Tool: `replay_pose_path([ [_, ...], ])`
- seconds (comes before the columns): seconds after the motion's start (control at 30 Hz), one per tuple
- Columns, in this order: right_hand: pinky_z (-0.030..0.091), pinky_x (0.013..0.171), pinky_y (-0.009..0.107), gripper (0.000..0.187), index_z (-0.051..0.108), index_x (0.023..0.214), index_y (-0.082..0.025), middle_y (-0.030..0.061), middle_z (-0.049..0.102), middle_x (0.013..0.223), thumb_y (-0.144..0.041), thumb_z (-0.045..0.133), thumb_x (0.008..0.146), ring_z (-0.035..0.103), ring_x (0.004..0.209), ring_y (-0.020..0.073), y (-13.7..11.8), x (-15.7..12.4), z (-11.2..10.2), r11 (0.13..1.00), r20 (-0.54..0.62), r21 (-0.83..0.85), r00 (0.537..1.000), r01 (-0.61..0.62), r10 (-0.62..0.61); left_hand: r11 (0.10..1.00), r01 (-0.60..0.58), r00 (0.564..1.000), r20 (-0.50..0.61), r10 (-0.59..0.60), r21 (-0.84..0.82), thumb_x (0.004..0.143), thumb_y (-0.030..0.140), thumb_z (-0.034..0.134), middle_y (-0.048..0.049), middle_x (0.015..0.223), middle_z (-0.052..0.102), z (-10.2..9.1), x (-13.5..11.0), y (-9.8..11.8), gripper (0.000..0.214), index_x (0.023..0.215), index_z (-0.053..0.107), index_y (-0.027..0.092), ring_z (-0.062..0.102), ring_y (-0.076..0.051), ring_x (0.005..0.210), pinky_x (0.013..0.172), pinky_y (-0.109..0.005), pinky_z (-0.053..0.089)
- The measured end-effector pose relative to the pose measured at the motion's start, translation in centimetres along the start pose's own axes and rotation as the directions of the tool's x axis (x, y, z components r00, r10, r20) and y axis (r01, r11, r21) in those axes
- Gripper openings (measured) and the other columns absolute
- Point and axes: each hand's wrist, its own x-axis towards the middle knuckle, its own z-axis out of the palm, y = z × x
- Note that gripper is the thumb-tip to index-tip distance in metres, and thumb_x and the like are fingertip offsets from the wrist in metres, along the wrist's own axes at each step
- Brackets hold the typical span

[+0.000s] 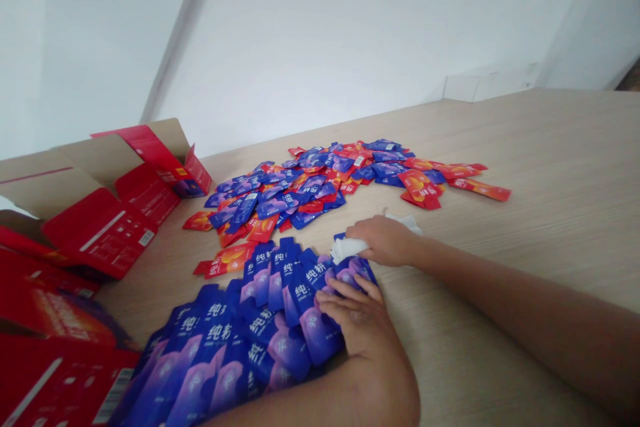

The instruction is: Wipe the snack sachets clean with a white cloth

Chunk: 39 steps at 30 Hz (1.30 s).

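Pouch (357, 265), blue, lies at the right end of overlapping pouches (257, 327) on the tabletop (550, 180) — left hand (357, 317), fingers spread, steadying it; right hand (383, 240), fingers clamped on white cloth (349, 249) — and probably wipes best pressed flat.

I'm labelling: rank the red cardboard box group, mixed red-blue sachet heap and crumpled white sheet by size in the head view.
1. Red cardboard box group, helped by nearness
2. Mixed red-blue sachet heap
3. Crumpled white sheet, partly hidden by the right hand

Open tabletop (560, 173) at right, red boxes (107, 233) blocking left, blue sachets (213, 347) near, mixed sachet heap (300, 190) beyond
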Motion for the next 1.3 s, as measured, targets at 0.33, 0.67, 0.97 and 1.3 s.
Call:
replay_pose_path([
  [0.33,0.036,0.077,0.031,0.025,0.058,0.098,-0.020,0.0039,0.063,0.091,-0.030,0.056,0.076,0.057,0.085,0.0204,-1.2,-0.4,-0.3,0.961,-0.086,0.132,0.968,0.244,-0.234,0.998,-0.002,1.000,-0.015,0.001,-0.066,0.084,0.004,0.036,-0.0287,0.116,0.056,0.2,0.1,0.1,0.049,0.131,0.043,0.014,0.057,-0.038,0.100,0.079,-0.061,0.046],
  [0.67,0.036,0.076,0.031,0.023,0.057,0.099,-0.019,0.0082,0.063,0.098,-0.031,0.053,0.081,0.057,0.091,0.0227,0.6,0.0,0.1,0.992,-0.083,0.012,0.989,-0.123,0.124,0.981,0.047,0.997,-0.045,-0.057,-0.190,0.082,0.001,0.040,-0.0291,0.121,0.052,0.4,0.1,0.3,0.049,0.129,0.047,0.013,0.057,-0.037,0.102,0.083,-0.059,0.045],
  [0.97,0.036,0.073,0.031,0.024,0.058,0.097,-0.020,0.0057,0.064,0.092,-0.032,0.058,0.076,0.058,0.084,0.0221,-0.5,0.1,0.1,0.994,-0.016,0.045,0.995,0.102,-0.101,0.973,0.051,0.997,-0.037,-0.061,-0.227,0.082,0.000,0.039,-0.0287,0.121,0.052,0.2,0.2,0.2,0.049,0.128,0.047,0.013,0.057,-0.037,0.102,0.082,-0.060,0.045],
  [1.3,0.034,0.079,0.032,0.027,0.057,0.101,-0.018,0.0079,0.062,0.096,-0.028,0.056,0.077,0.055,0.092,0.0227,0.2,-0.1,0.1,0.998,-0.126,0.066,0.992,0.006,0.003,0.995,0.035,0.999,-0.036,-0.039,-0.089,0.083,0.004,0.039,-0.0301,0.121,0.052,0.3,-0.1,0.3,0.050,0.132,0.043,0.013,0.057,-0.037,0.101,0.080,-0.058,0.046],
])
